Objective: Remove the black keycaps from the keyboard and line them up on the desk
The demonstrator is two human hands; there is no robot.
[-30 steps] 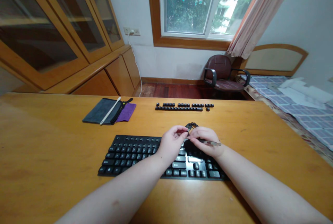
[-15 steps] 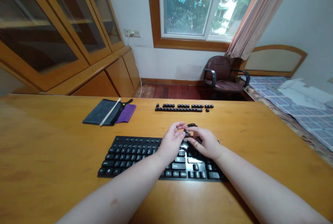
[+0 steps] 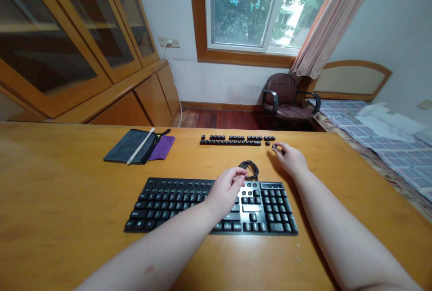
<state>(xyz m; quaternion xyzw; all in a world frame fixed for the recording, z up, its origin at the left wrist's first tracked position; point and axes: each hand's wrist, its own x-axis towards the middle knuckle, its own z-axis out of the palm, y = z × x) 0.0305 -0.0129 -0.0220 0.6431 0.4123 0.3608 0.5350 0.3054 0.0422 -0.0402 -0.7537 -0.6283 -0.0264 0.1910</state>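
Right hand [image 3: 290,159]: I see it well to the right, past the far edge of the keyboard [image 3: 281,205], with thumb and fingers brought together on a small dark piece [image 3: 274,147] at their tips.
Small dark piece: it sits just right of a lone keycap [image 3: 267,143]; from here I cannot tell whether it touches the desk [image 3: 263,259].
Left hand [image 3: 224,192]: I have it over the middle of the keyboard, half open, fingers loosely curled and thumb apart from them; I see nothing in its grasp.
Keyboard: it lies flat on the near part of the desk, partly covered by my left hand and forearm.
Loose keycaps [image 3: 231,143]: two rows run left to right near the desk's far edge, the farther one broken into groups.
Cable [image 3: 250,170]: coiled just beyond the keyboard, near my left fingertips.
Pouch [image 3: 123,147]: grey, on the far left, with a white stick [image 3: 140,147] across it and a purple cloth [image 3: 162,147] at its right.
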